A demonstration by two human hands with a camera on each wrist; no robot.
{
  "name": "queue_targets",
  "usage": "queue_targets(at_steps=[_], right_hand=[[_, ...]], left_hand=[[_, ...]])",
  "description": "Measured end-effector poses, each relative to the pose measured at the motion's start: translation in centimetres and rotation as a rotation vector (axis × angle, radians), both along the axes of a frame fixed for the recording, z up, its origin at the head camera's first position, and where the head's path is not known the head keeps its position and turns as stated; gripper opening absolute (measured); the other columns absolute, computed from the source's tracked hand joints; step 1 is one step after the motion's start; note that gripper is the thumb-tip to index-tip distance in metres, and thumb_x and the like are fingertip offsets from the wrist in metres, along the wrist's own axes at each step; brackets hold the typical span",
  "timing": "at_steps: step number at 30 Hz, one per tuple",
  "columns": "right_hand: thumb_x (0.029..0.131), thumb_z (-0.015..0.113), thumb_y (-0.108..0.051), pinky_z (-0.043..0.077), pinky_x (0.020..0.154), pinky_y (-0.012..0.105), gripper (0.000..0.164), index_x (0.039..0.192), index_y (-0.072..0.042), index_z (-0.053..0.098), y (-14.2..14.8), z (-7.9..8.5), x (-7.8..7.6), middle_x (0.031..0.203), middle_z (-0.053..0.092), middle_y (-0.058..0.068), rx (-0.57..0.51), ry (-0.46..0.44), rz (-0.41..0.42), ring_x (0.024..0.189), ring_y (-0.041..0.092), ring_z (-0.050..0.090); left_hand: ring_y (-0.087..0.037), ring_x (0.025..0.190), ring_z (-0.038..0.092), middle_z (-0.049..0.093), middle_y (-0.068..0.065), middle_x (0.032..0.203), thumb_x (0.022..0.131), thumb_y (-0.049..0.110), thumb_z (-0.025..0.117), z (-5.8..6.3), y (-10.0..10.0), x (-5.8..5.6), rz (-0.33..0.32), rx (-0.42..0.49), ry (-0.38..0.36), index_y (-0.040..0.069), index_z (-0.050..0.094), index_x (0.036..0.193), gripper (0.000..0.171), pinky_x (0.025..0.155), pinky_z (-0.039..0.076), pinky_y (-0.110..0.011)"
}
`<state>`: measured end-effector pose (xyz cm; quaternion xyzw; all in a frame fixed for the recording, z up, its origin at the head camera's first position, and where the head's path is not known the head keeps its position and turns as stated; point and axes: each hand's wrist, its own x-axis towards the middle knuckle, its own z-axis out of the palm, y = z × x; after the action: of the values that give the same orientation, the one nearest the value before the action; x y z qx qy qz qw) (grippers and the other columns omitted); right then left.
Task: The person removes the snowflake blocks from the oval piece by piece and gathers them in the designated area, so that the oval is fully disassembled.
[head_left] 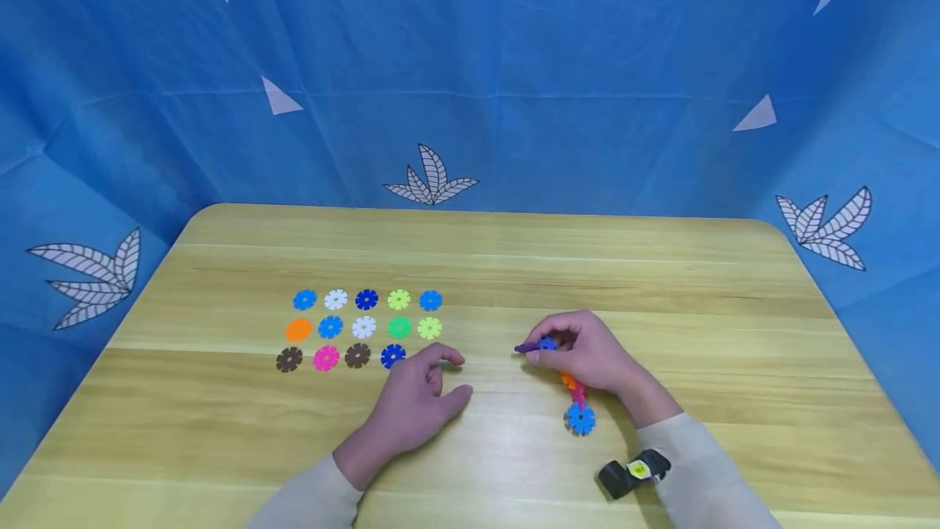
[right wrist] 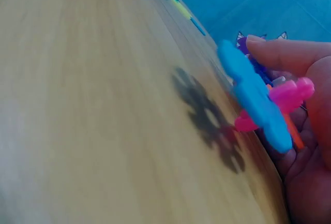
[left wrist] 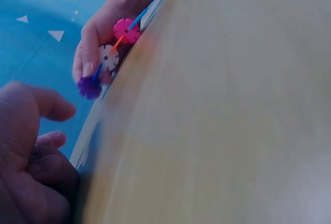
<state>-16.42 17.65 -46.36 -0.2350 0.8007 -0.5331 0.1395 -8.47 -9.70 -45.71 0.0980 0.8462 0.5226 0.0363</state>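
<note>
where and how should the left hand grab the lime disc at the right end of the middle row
The left hand could probably best pinch the lime disc by its notched rim, coming from above and the right: it lies flat and thin, and the green disc neighbours its left side.

The right hand (head_left: 589,352) partly hides the linked discs (head_left: 578,397).

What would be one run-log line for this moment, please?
right fingers: hold disc chain; left fingers: hold nothing; loose discs: in rows on table
</note>
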Motion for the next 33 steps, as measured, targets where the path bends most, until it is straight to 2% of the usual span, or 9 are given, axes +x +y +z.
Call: queue_targets(at_steps=[4, 7, 13, 21, 28, 33], right_hand=[[0.080, 0.085, -0.009, 0.051, 0.062, 0.028, 0.022, 0.100, -0.013, 0.077, 0.4, 0.2, 0.0, 0.097, 0.074, 0.000, -0.004, -0.015, 0.037, 0.071, 0.019, 0.062], [0.079, 0.083, -0.003, 0.053, 0.065, 0.028, 0.030, 0.107, -0.012, 0.075, 0.7, 0.3, 0.0, 0.101, 0.073, 0.000, 0.004, -0.021, 0.045, 0.076, 0.019, 0.063], [0.079, 0.078, 0.006, 0.054, 0.071, 0.028, 0.035, 0.110, -0.005, 0.064, 0.7, 0.3, 0.1, 0.108, 0.073, 0.005, -0.071, -0.075, 0.056, 0.090, 0.024, 0.068], [0.077, 0.081, 0.005, 0.056, 0.072, 0.029, 0.038, 0.107, -0.001, 0.057, 0.6, 0.1, 0.2, 0.104, 0.074, 0.011, -0.135, -0.097, 0.038, 0.083, 0.023, 0.069], [0.077, 0.082, 0.003, 0.055, 0.069, 0.028, 0.041, 0.108, -0.002, 0.056, 0.0, -0.1, 0.2, 0.102, 0.074, 0.010, -0.149, -0.089, 0.036, 0.087, 0.026, 0.069], [0.078, 0.086, -0.007, 0.050, 0.067, 0.027, 0.039, 0.111, -0.009, 0.065, -0.1, -0.1, 0.2, 0.095, 0.072, 0.004, -0.078, -0.018, 0.004, 0.084, 0.023, 0.065]], left_hand=[[-0.004, 0.048, 0.036, 0.040, 0.008, 0.056, 0.082, 0.008, 0.078, -0.2, 1.5, -0.5, -0.012, 0.000, 0.022, 0.006, 0.068, 0.107, 0.027, 0.052, 0.042, -0.027], [-0.003, 0.047, 0.035, 0.040, 0.008, 0.056, 0.082, 0.007, 0.077, -0.2, 2.7, -1.0, -0.023, 0.004, 0.033, 0.005, 0.067, 0.108, 0.027, 0.048, 0.038, -0.025], [-0.003, 0.047, 0.033, 0.039, 0.009, 0.055, 0.084, 0.005, 0.075, -0.2, 4.6, -1.9, -0.036, 0.014, 0.061, 0.004, 0.065, 0.111, 0.028, 0.045, 0.032, -0.022], [-0.003, 0.044, 0.029, 0.036, 0.010, 0.052, 0.086, 0.005, 0.074, -0.4, 6.0, -2.7, -0.032, 0.037, 0.137, 0.006, 0.067, 0.110, 0.024, 0.042, 0.025, -0.021], [-0.001, 0.041, 0.028, 0.036, 0.010, 0.049, 0.089, 0.004, 0.073, -0.6, 7.0, -3.1, 0.034, 0.033, 0.154, 0.008, 0.074, 0.099, 0.011, 0.039, 0.024, -0.019], [-0.001, 0.042, 0.029, 0.037, 0.010, 0.049, 0.088, 0.002, 0.073, -0.5, 7.2, -3.0, 0.088, 0.064, 0.163, 0.006, 0.073, 0.092, 0.006, 0.039, 0.024, -0.018]])
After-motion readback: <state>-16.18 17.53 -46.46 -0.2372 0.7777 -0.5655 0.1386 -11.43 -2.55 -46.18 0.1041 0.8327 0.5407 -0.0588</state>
